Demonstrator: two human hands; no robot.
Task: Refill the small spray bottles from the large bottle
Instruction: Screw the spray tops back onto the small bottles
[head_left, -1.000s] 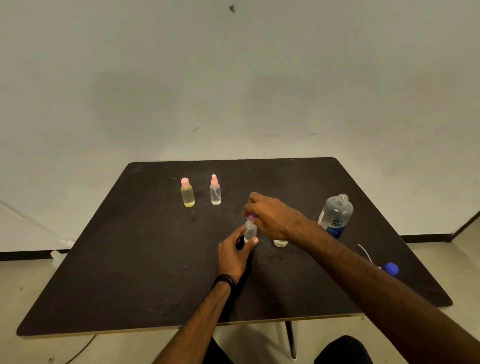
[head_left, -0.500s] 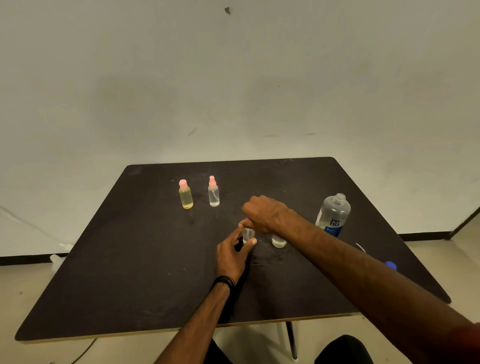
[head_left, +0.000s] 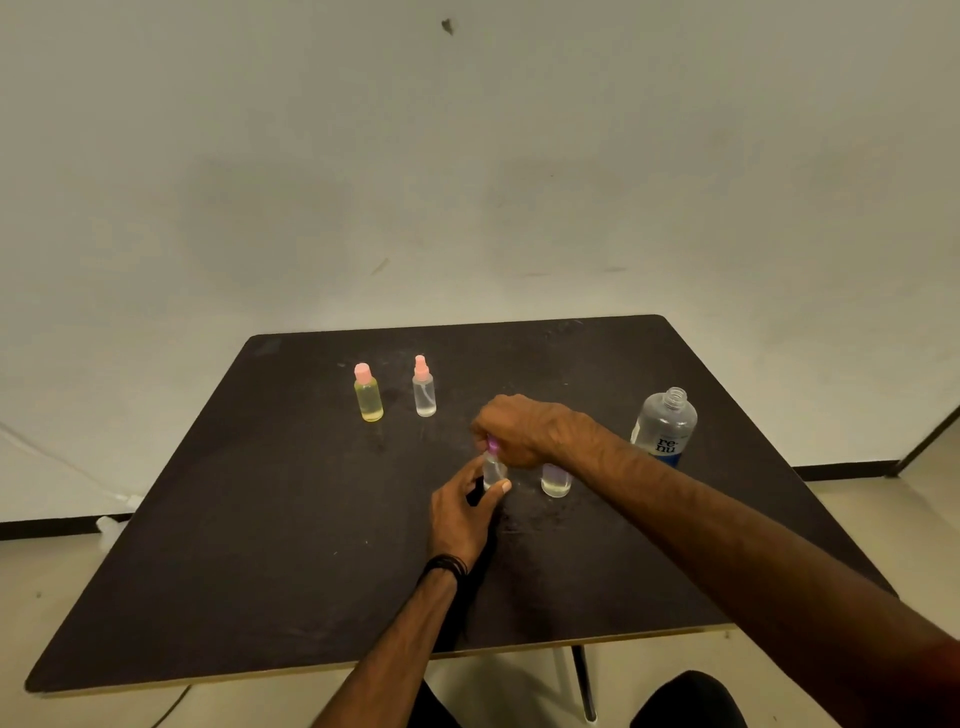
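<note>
1. Scanning from the left of the dark desk (head_left: 218, 545): a yellow-filled small bottle (head_left: 368, 399) with a pink cap stands upright, and just beside it a clear small bottle (head_left: 424, 393) with a pink spray top. Both capped, untouched, well apart from the hands.
2. Centre: the left hand (head_left: 460, 514) braces a small clear spray bottle (head_left: 492, 470) at its lower body, thumb and fingers clenched round it; base appears to rest on the desk.
3. The right hand (head_left: 519, 428) sits over that bottle's top, fingers pinched on a purple cap (head_left: 490, 445). Judged step: screwing the spray head on or off; direction cannot be told.
4. Handling estimate: the bottle looks like thin light plastic, easily tipped, possibly slick if wet. Hold low on the body, as now, and turn only at the cap; squeezing the wall could push liquid out of the neck.
5. Just right of it, partly hidden by the right forearm, another small clear bottle (head_left: 556, 480) stands with a little liquid; its top is not visible.
6. Far right: the large bottle (head_left: 664, 426), uncapped, upright, partly full. Likely heavier; grip round the labelled waist for pouring into the narrow necks.
</note>
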